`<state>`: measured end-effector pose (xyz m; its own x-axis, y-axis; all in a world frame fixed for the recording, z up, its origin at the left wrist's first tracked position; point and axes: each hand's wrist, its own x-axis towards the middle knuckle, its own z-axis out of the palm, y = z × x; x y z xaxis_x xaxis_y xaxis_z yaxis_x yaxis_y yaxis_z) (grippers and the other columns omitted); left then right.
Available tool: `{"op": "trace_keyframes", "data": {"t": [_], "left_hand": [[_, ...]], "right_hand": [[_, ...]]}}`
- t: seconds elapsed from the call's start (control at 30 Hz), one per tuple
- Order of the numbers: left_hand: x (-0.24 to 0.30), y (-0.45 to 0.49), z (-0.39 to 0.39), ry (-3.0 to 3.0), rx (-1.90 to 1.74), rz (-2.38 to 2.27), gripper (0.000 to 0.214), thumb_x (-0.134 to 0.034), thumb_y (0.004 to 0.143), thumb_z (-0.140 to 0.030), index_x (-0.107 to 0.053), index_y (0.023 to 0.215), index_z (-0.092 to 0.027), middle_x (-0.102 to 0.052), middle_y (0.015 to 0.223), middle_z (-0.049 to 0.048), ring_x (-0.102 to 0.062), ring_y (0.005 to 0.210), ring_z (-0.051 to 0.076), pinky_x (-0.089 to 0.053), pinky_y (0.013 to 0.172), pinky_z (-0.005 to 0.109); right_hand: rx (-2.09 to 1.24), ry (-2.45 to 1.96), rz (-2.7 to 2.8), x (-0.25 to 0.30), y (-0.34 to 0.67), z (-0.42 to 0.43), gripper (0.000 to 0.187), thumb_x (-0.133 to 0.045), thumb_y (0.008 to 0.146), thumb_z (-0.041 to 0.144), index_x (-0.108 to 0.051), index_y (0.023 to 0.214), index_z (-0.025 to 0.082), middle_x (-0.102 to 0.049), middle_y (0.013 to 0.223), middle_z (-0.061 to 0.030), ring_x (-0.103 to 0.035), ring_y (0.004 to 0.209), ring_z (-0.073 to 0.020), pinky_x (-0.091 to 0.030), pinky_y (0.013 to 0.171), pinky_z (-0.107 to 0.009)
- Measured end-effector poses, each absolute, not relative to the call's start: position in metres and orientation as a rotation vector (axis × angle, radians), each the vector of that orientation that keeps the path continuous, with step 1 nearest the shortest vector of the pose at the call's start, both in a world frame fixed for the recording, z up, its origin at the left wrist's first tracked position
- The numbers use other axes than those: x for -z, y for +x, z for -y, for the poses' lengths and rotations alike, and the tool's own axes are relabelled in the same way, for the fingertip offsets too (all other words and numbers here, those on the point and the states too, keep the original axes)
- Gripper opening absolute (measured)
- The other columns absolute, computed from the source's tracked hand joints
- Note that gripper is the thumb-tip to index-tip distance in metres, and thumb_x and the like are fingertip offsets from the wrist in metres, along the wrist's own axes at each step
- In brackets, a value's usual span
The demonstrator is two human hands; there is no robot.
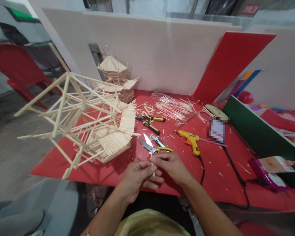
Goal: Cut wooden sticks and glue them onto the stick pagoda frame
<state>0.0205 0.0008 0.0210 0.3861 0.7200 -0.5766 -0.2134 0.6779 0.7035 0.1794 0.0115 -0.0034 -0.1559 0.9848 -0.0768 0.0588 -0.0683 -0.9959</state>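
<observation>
My left hand pinches a thin wooden stick near the front edge of the red table. My right hand grips yellow-handled snips, their blades open and pointing away just above the stick. Both hands meet at the stick. To the left stands a large stick-built frame model with a slatted roof panel.
A small stick pagoda stands by the white back wall. Yellow-black pliers, a plastic bag of sticks, a yellow glue gun with black cord, and stick scraps lie on the table. A green box sits at right.
</observation>
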Motion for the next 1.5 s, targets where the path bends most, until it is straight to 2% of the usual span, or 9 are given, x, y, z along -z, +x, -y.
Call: {"op": "trace_keyframes", "data": {"t": [0.23,0.37,0.57,0.67,0.8,1.1,1.23,1.37,1.5], "left_hand": [[-0.016,0.020,0.000,0.583,-0.673,-1.009,0.035,-0.086,0.061,-0.037,-0.072,0.077,-0.009,-0.074,0.074,0.0094,-0.075,0.067,0.024,-0.058,0.050,0.023],[-0.014,0.013,0.000,0.609,-0.674,-1.024,0.032,-0.085,0.064,-0.037,-0.072,0.075,-0.009,-0.074,0.072,0.0093,-0.074,0.067,0.023,-0.057,0.051,0.022],[-0.009,-0.002,0.001,0.668,-0.687,-1.034,0.034,-0.084,0.065,-0.039,-0.071,0.076,-0.010,-0.074,0.071,0.0093,-0.074,0.065,0.022,-0.058,0.051,0.023],[-0.008,-0.008,0.001,0.691,-0.698,-1.061,0.034,-0.084,0.064,-0.040,-0.069,0.074,-0.011,-0.073,0.068,0.0083,-0.073,0.064,0.022,-0.057,0.050,0.023],[-0.008,-0.012,-0.001,0.762,-0.716,-1.064,0.034,-0.084,0.063,-0.041,-0.067,0.071,-0.012,-0.071,0.062,0.0062,-0.072,0.061,0.022,-0.055,0.047,0.023],[-0.007,-0.012,-0.005,0.852,-0.745,-1.044,0.039,-0.081,0.064,-0.047,-0.066,0.070,-0.012,-0.070,0.062,0.0071,-0.071,0.058,0.022,-0.054,0.044,0.025],[-0.005,-0.015,-0.007,0.837,-0.751,-1.037,0.040,-0.081,0.062,-0.049,-0.066,0.071,-0.012,-0.069,0.060,0.0064,-0.070,0.056,0.022,-0.055,0.043,0.027],[-0.001,-0.018,-0.010,0.838,-0.762,-1.055,0.040,-0.082,0.062,-0.048,-0.067,0.071,-0.013,-0.071,0.063,0.0076,-0.070,0.056,0.022,-0.054,0.043,0.026],[0.000,-0.020,-0.015,0.831,-0.783,-1.054,0.040,-0.083,0.060,-0.048,-0.066,0.071,-0.013,-0.071,0.065,0.0072,-0.070,0.057,0.021,-0.053,0.043,0.025]], "right_hand": [[-1.260,-1.275,1.459,-0.001,0.185,-0.007,0.037,-0.060,0.088,0.049,-0.074,0.071,0.019,-0.065,0.070,-0.0013,-0.058,0.072,-0.0149,-0.048,0.072,-0.028],[-1.092,-1.374,1.476,-0.003,0.197,0.000,0.030,-0.054,0.092,0.044,-0.074,0.098,0.022,-0.072,0.095,-0.0051,-0.065,0.087,-0.0189,-0.050,0.079,-0.031],[-0.509,-1.504,1.962,-0.002,0.194,0.016,0.026,-0.054,0.090,0.028,-0.069,0.110,0.022,-0.070,0.106,-0.0077,-0.064,0.096,-0.0205,-0.051,0.085,-0.032],[-0.243,-1.598,2.055,-0.002,0.190,0.017,0.029,-0.056,0.089,0.031,-0.065,0.113,0.021,-0.065,0.111,-0.0101,-0.060,0.103,-0.0239,-0.049,0.088,-0.035],[-0.072,-1.840,2.067,-0.004,0.194,0.010,0.032,-0.053,0.091,0.036,-0.062,0.117,0.020,-0.062,0.109,-0.0108,-0.058,0.099,-0.0254,-0.046,0.086,-0.038],[-0.104,-2.015,2.164,-0.012,0.189,0.009,0.030,-0.052,0.093,0.040,-0.063,0.117,0.024,-0.060,0.110,-0.0097,-0.060,0.095,-0.0224,-0.045,0.077,-0.030],[-0.129,-2.028,2.193,-0.012,0.180,0.008,0.036,-0.050,0.094,0.044,-0.059,0.125,0.026,-0.062,0.110,-0.0089,-0.059,0.099,-0.0240,-0.044,0.081,-0.033],[-0.136,-2.048,2.250,-0.014,0.175,0.003,0.035,-0.055,0.090,0.032,-0.059,0.125,0.026,-0.066,0.109,-0.0092,-0.059,0.102,-0.0255,-0.043,0.081,-0.032],[-0.113,-2.064,2.286,-0.019,0.172,0.000,0.032,-0.050,0.089,0.019,-0.063,0.118,0.026,-0.069,0.098,-0.0073,-0.064,0.090,-0.0219,-0.042,0.070,-0.028]]}}
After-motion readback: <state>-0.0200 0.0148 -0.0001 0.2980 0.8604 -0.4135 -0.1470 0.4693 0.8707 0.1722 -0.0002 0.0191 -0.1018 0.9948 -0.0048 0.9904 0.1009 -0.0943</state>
